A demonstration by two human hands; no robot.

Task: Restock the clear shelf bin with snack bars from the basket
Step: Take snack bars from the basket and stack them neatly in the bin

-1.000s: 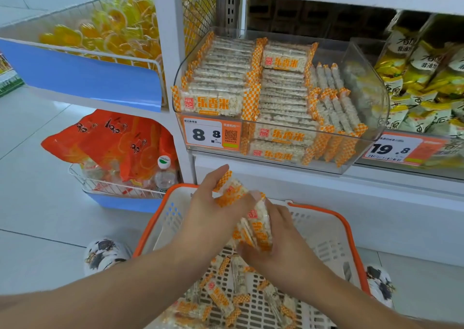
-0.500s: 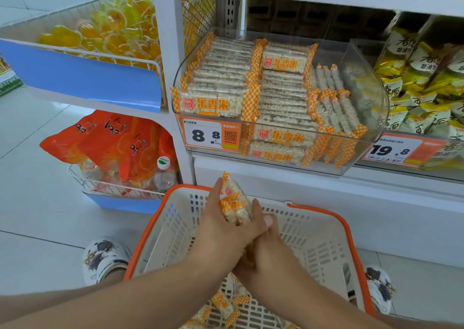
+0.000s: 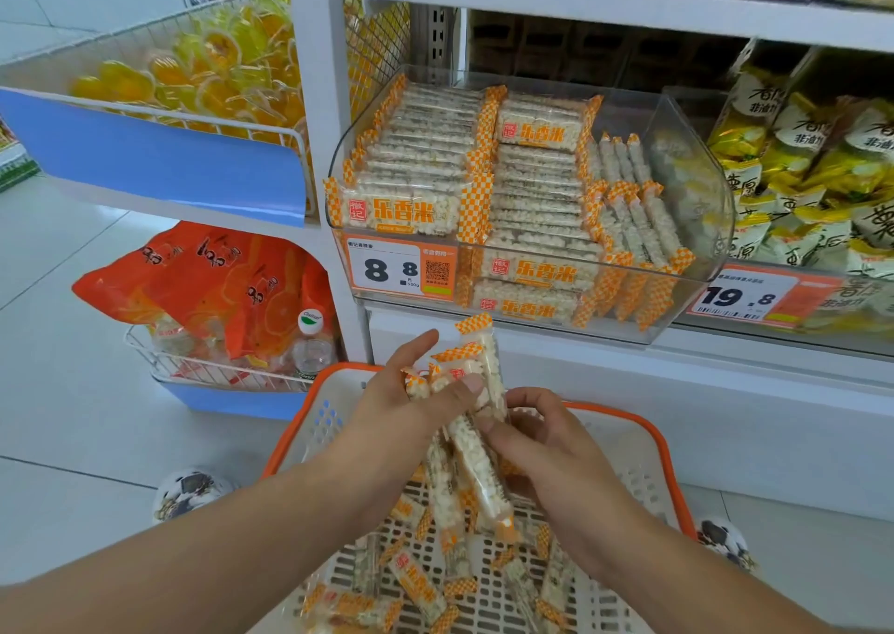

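Bundle of snack bars [image 3: 476, 420] raised higher; both hands [image 3: 411, 401] gripping.

Both hands, left [image 3: 411, 394] and right [image 3: 546, 445], gripping snack bars [image 3: 476, 420], perhaps 4, above basket [image 3: 624, 420], below clear bin [image 3: 696, 198]

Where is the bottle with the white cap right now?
In the head view, the bottle stands at lower left in a wire basket, beside the orange snack bags and just left of the white shelf post.

1. The basket [image 3: 670, 469] is cut off by the bottom edge at 6 o'clock.
2. The left hand [image 3: 411, 403] hides the middles of the held snack bars [image 3: 476, 445].
3. Top-shelf goods at 12 o'clock are blurred.
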